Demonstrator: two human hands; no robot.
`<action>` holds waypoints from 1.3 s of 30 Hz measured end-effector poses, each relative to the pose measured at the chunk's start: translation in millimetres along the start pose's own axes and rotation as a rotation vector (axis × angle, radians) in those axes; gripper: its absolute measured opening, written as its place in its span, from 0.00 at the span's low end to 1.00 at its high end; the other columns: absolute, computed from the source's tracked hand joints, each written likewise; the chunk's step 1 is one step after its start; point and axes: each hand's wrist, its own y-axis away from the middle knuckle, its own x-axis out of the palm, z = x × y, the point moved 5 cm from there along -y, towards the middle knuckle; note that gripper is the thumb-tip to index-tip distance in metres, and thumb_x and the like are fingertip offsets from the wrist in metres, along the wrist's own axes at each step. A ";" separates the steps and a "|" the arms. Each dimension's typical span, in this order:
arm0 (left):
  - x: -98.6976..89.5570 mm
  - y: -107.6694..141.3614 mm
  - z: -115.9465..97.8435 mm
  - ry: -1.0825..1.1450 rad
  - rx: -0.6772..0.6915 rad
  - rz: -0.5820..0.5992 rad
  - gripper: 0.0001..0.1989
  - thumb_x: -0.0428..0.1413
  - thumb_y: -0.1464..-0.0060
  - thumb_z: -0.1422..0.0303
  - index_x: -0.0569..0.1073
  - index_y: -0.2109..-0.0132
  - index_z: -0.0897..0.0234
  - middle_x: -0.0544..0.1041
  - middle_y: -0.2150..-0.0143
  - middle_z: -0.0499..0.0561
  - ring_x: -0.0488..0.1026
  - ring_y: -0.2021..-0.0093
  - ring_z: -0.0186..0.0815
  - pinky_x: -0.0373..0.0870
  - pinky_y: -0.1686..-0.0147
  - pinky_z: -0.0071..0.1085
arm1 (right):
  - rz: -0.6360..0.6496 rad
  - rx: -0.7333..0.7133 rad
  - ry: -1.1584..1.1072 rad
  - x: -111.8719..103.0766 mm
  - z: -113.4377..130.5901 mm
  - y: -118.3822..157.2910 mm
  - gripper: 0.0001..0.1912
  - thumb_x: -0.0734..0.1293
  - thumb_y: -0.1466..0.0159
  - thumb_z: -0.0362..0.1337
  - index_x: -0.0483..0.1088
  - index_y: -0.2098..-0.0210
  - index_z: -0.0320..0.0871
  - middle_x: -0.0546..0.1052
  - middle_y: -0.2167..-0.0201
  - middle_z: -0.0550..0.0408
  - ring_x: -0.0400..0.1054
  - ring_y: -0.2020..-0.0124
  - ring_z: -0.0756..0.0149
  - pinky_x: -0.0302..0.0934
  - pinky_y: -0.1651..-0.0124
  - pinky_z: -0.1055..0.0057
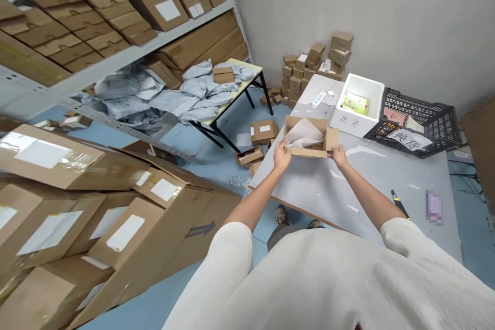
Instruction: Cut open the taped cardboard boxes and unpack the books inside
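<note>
Grip: both hands are grasping one cardboard box (308, 153) by its near corners. Left hand (282, 156) is pinching the left corner, fingers bending round the wall; right hand (339, 156) is clasping the right corner, just below a flap (332, 138) that is standing outward.

Position: the box is sitting in front of the body, top side up and uncovered, above the left part of the bench (297, 191). Whether its base is touching the bench, cannot tell. A thin white paper (303, 131) is lying loosely inside, covering much of the left and middle; bare cardboard is showing to the right. Anything under the paper is staying hidden.

Surroundings: a white foam box (350, 122) is standing beyond, with a black crate (436, 150) beside it. A knife (399, 204) is lying apart, near the right forearm.

Handling notes (judgement): since the walls are looking thin, light, equal pressure at both corners should be serving better than squeezing. Holding the base level should be stopping the loose paper from sliding out. The right fingers should be staying clear of the flap's crease, so that it is folding freely.
</note>
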 end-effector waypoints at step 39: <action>-185.5 -23.0 113.0 0.023 -0.098 -0.101 0.18 0.55 0.43 0.79 0.80 0.49 0.58 0.81 0.40 0.57 0.78 0.36 0.47 0.71 0.28 0.49 | 0.423 -0.013 0.278 260.1 8.5 45.2 0.07 0.71 0.38 0.39 0.77 0.60 0.47 0.86 0.60 0.52 0.80 0.58 0.61 0.72 0.52 0.64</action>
